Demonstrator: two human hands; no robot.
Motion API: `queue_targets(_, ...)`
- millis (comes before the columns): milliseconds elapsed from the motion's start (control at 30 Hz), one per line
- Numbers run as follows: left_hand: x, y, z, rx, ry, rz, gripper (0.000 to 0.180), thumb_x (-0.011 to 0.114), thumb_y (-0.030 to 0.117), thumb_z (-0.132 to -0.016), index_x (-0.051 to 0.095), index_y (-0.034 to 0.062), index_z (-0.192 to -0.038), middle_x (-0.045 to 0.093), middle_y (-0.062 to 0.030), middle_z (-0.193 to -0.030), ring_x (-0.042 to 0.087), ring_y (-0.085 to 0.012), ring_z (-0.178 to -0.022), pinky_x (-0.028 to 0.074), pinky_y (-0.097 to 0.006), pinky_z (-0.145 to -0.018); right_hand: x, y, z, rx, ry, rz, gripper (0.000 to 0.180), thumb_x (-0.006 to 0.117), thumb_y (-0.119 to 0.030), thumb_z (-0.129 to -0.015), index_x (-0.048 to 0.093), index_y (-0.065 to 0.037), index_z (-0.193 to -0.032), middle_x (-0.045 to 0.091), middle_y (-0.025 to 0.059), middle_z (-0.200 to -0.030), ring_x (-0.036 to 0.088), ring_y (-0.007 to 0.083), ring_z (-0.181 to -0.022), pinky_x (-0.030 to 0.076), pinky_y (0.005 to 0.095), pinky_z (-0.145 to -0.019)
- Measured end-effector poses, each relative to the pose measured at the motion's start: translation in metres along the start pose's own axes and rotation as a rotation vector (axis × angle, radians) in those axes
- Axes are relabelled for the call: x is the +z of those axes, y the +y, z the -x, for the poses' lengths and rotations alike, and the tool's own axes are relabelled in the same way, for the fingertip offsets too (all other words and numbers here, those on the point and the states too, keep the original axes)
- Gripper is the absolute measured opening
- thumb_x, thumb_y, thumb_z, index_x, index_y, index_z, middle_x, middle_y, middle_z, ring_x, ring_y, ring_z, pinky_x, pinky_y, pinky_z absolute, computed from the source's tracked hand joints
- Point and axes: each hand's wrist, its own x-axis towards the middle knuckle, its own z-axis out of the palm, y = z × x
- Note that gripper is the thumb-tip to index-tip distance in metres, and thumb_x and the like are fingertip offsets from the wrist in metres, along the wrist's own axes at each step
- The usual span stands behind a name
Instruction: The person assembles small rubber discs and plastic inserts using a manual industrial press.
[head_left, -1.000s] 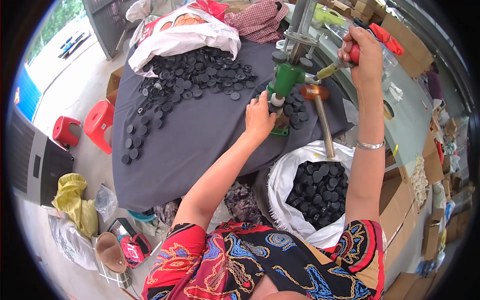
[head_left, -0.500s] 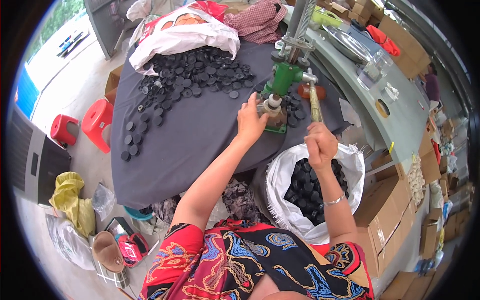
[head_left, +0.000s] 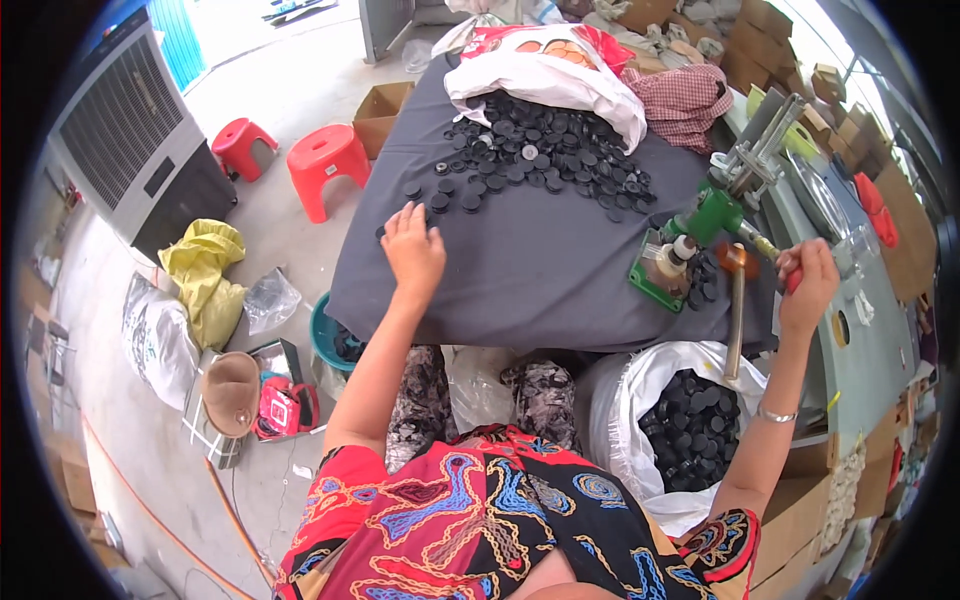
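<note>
My left hand (head_left: 413, 258) reaches over the left side of the grey cloth-covered table, fingers spread. Its fingertips are beside a few loose black round caps (head_left: 440, 203); whether they touch one is hard to see. At the right, my right hand (head_left: 808, 278) is closed around the red-ended lever (head_left: 793, 280) of a green hand press (head_left: 708, 218). A pale round piece (head_left: 684, 248) sits at the foot of the press column, above the base. Beside the press lies a mallet (head_left: 736, 310), its orange head near the base and its handle pointing toward me.
A printed white-and-red sack (head_left: 545, 75) spills a heap of black caps (head_left: 540, 150) at the table's far side. Below the table edge stands a white woven sack (head_left: 620, 410) holding many caps. A teal basin (head_left: 325, 335) and red stools (head_left: 325, 165) are at the left.
My left hand has left the press and moved to the loose caps at the left. My right hand has swung outward with the lever. The view has turned leftward.
</note>
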Motion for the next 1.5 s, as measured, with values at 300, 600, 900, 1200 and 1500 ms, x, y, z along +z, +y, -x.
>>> queue_targets(300, -0.010, -0.005, 0.038, 0.178, -0.216, -0.120, 0.045, 0.068, 0.016, -0.075, 0.059, 0.0009, -0.116, 0.057, -0.0159, -0.126, 0.053, -0.0317, -0.112, 0.041, -0.045, -0.090, -0.005, -0.007, -0.050, 0.033, 0.034, -0.097, 0.023, 0.054, -0.018, -0.094, 0.053, -0.002, -0.077, 0.047, 0.0022, -0.061, 0.044, 0.0104, -0.051, 0.041, 0.0268, -0.055)
queue_targets(600, -0.002, 0.019, 0.029, 0.086, -0.242, 0.209, 0.024, 0.071, 0.007, -0.068, 0.059, 0.0073, -0.089, 0.064, -0.0117, -0.088, 0.055, -0.0338, -0.090, 0.044, -0.044, -0.076, -0.009, -0.014, -0.087, 0.104, 0.052, -0.047, 0.023, 0.057, -0.020, -0.091, 0.056, -0.002, -0.077, 0.048, 0.0021, -0.062, 0.045, 0.0104, -0.051, 0.041, 0.0253, -0.050)
queue_targets(900, 0.022, 0.156, 0.018, 0.202, -0.363, 0.661, 0.045, 0.074, 0.005, -0.067, 0.055, 0.0044, -0.108, 0.063, -0.0137, -0.095, 0.060, -0.0312, -0.092, 0.049, -0.041, -0.079, -0.003, -0.017, -0.091, 0.055, 0.027, -0.116, 0.025, 0.060, -0.018, -0.089, 0.058, 0.001, -0.073, 0.051, 0.0053, -0.056, 0.046, 0.0131, -0.045, 0.043, 0.0283, -0.048)
queue_targets(1200, 0.100, 0.290, 0.031, 0.281, -0.585, 0.758, 0.058, 0.073, 0.006, -0.067, 0.047, 0.0040, -0.119, 0.060, -0.0198, -0.096, 0.057, -0.0370, -0.093, 0.046, -0.046, -0.080, 0.000, -0.014, -0.096, 0.070, 0.017, -0.142, 0.026, 0.060, -0.019, -0.089, 0.058, 0.001, -0.073, 0.051, 0.0053, -0.055, 0.045, 0.0127, -0.043, 0.043, 0.0285, -0.048)
queue_targets(1500, 0.126, 0.320, 0.033, 0.191, -0.570, 0.791, 0.070, 0.074, 0.008, -0.068, 0.040, -0.0001, -0.129, 0.064, -0.0145, -0.101, 0.056, -0.0352, -0.100, 0.042, -0.044, -0.087, 0.002, -0.019, -0.084, 0.060, 0.059, -0.095, 0.026, 0.059, -0.019, -0.089, 0.056, 0.001, -0.072, 0.050, 0.0048, -0.054, 0.046, 0.0127, -0.044, 0.042, 0.0277, -0.048)
